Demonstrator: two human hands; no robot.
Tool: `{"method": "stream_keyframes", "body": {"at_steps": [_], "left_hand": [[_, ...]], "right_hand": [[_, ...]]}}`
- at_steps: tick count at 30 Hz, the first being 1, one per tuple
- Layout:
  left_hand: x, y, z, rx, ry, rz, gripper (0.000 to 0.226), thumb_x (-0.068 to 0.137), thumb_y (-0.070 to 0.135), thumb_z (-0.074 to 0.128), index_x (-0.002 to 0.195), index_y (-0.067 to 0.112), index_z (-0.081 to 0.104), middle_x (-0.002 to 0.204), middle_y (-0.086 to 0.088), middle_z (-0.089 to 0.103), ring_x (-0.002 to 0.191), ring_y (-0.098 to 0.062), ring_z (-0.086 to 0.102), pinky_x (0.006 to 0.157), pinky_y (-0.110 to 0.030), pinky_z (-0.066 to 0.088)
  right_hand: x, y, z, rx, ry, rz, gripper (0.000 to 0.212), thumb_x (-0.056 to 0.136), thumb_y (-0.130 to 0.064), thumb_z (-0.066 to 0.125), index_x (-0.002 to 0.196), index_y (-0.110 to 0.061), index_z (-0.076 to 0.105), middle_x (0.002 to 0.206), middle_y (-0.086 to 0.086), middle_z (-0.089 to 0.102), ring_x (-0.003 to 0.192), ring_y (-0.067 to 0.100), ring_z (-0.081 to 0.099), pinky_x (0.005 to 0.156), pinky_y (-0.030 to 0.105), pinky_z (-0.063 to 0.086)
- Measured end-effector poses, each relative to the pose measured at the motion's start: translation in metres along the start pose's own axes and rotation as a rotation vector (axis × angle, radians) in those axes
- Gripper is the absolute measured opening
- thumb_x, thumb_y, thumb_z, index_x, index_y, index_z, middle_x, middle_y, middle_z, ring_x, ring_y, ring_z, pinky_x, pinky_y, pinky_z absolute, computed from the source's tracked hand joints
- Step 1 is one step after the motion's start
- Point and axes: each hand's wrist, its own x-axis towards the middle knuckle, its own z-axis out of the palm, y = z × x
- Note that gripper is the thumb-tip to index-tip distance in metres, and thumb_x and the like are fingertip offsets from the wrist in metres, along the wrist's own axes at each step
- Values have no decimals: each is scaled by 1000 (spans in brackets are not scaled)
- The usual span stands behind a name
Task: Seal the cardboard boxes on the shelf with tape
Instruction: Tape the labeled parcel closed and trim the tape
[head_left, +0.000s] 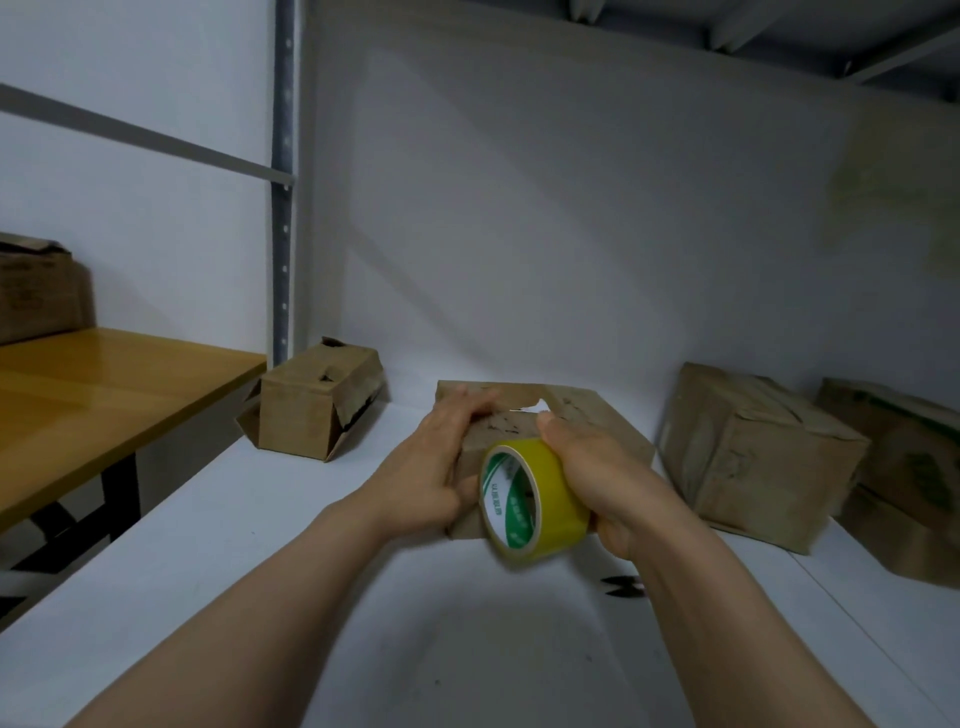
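A flat cardboard box (582, 415) lies in the middle of the white shelf (260, 545), its top flaps slightly apart with a gap at the centre. My left hand (441, 457) rests on the box's left top with fingers laid flat over the flap. My right hand (602, 478) grips a roll of yellow tape (535, 499) with a green and white core, held against the box's near edge, thumb reaching up toward the flap gap.
A small torn box (311, 405) stands at the left by the shelf post. Two larger boxes (753, 457) (909, 467) sit at the right. Dark scissors (623, 587) lie on the shelf under my right forearm. A wooden table (104, 405) with a box (41, 291) stands left.
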Motion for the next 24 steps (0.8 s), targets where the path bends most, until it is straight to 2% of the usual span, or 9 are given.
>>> {"method": "stream_keyframes", "body": {"at_steps": [1,4,8,13,17,19,21,23,24], "left_hand": [[-2,-2,-1,-43,-41,-13,88,73,28,65,149,42,23,156,6,30,149,-17,23,116,-46,34],[-3,-6,-4,-257,-60,-7,99,69,12,67,151,40,20,151,7,34,143,-12,33,116,-46,35],[2,-14,-2,-123,-24,23,73,69,30,59,136,53,43,154,9,36,150,-15,19,124,-47,16],[2,-7,-2,-128,-64,-69,80,66,18,64,129,63,40,156,11,25,153,-16,-3,119,-64,3],[-4,-11,-1,-105,-118,-95,98,58,33,77,135,65,25,164,13,0,153,-19,-19,119,-66,-2],[-6,-18,1,-54,-111,-76,108,56,45,85,140,61,21,164,13,-3,154,-24,-14,120,-65,5],[-7,-19,2,-79,-83,-52,105,55,51,85,140,58,24,161,16,1,154,-20,4,122,-52,20],[-7,-16,1,-104,-73,-54,97,58,46,82,136,59,26,154,23,4,145,-15,27,116,-34,35],[-7,-15,1,-101,-70,-63,96,60,40,83,136,58,27,151,26,6,140,-14,34,111,-32,40]], "right_hand": [[0,2,0,-14,-2,-2,28,102,-53,43,100,-29,58,107,6,69,97,26,69,92,47,57],[1,8,3,-25,-2,-12,33,100,-57,42,110,-31,60,110,6,68,101,28,67,97,52,54],[-1,17,4,-7,-9,-77,35,95,-67,43,105,-39,61,112,-2,69,100,21,68,95,49,55],[-17,40,-1,282,-238,-200,46,86,-42,61,114,-6,68,89,14,76,78,19,71,69,27,56],[-16,56,-3,343,-186,-220,40,82,-39,66,104,-7,74,95,12,76,82,17,71,73,26,55],[-16,60,0,321,-137,-230,42,81,-43,67,103,-9,75,97,12,76,85,19,72,80,31,55],[-17,61,4,306,-98,-249,43,81,-46,67,103,-10,76,98,12,77,87,20,72,85,36,55],[-20,60,9,314,-58,-247,40,85,-45,65,102,-11,76,96,10,77,86,20,73,83,36,57],[-22,60,12,321,-35,-234,39,87,-44,64,101,-10,76,94,9,77,84,21,73,80,36,58]]}}
